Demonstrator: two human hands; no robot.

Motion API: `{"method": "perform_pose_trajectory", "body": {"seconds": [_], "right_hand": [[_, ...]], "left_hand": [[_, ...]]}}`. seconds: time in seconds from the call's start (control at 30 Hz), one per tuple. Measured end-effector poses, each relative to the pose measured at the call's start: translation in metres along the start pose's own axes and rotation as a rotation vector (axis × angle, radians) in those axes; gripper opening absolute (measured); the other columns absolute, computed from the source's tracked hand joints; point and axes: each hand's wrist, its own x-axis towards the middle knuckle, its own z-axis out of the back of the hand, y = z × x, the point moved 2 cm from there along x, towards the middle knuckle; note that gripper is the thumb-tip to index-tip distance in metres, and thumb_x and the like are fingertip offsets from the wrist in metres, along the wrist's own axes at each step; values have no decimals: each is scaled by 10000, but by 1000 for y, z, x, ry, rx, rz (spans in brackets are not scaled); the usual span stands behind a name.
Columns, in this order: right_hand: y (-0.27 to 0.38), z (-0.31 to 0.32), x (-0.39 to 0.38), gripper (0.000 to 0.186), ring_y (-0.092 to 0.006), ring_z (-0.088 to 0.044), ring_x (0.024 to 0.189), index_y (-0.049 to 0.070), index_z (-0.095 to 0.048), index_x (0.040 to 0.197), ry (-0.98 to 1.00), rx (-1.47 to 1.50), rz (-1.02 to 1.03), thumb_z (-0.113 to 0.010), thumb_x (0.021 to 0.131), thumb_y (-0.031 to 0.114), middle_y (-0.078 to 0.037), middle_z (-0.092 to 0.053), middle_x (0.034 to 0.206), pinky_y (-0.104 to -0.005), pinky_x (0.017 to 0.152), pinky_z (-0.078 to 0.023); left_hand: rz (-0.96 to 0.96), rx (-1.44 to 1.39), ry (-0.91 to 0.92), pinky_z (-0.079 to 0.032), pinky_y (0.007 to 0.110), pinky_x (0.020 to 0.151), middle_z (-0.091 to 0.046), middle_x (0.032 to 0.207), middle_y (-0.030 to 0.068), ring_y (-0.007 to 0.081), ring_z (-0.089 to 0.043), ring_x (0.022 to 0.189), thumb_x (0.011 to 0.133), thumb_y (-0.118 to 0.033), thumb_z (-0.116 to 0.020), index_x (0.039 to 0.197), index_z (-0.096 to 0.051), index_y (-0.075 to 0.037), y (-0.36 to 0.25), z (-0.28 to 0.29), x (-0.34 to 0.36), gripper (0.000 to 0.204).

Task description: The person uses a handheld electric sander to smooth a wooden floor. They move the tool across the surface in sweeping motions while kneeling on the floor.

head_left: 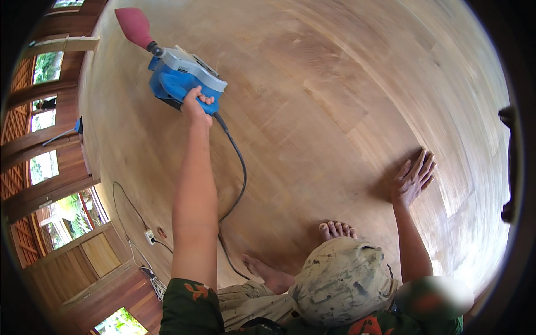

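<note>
My left hand (197,104) is closed round the handle of a blue and silver belt sander (187,78), out ahead on the wooden floor (329,145). From the sander's far end sticks a red dust bag (134,27). A dark power cord (243,167) leaves the machine beside my hand and curves back past my feet. Off to the right, my right hand (413,177) rests on the boards with its fingers stretched out, holding nothing. The sander's underside is hidden.
My bare foot (336,230) and bent knee (343,279) are close in front. At the left, a white socket block (149,237) and a thin cable (120,187) lie near a wooden wall (97,259) with openings. A blue-headed tool (77,126) leans there.
</note>
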Motion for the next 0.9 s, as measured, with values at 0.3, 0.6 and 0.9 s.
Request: {"method": "perform_pose_trajectory", "body": {"seconds": [0.3,0.6,0.9], "right_hand": [[-4,-2,0,609,-364,-178,1612,199,-320,1664,-1,24,-13,-412,1105,420,-110,-255,1737,-576,1285,-113],[-8,-5,-1,606,-374,-187,1608,208,-329,1662,-3,48,-18,-427,1102,416,-115,-259,1736,-578,1283,-119],[-8,-6,-1,600,-363,-205,1604,208,-361,1650,-25,22,-9,-430,1099,436,-96,-280,1730,-577,1281,-138]], "left_hand": [[39,-10,17,-503,390,759,-448,671,-2,162,-468,594,936,-141,-684,842,-501,-131,28,47,-70,206],[39,7,-37,-498,391,732,-471,667,-7,154,-484,592,954,-103,-696,960,-475,-141,60,89,-167,224],[-5,2,-176,-505,366,718,-502,675,9,145,-495,588,961,-40,-689,903,-495,-103,92,119,-274,213]]}}
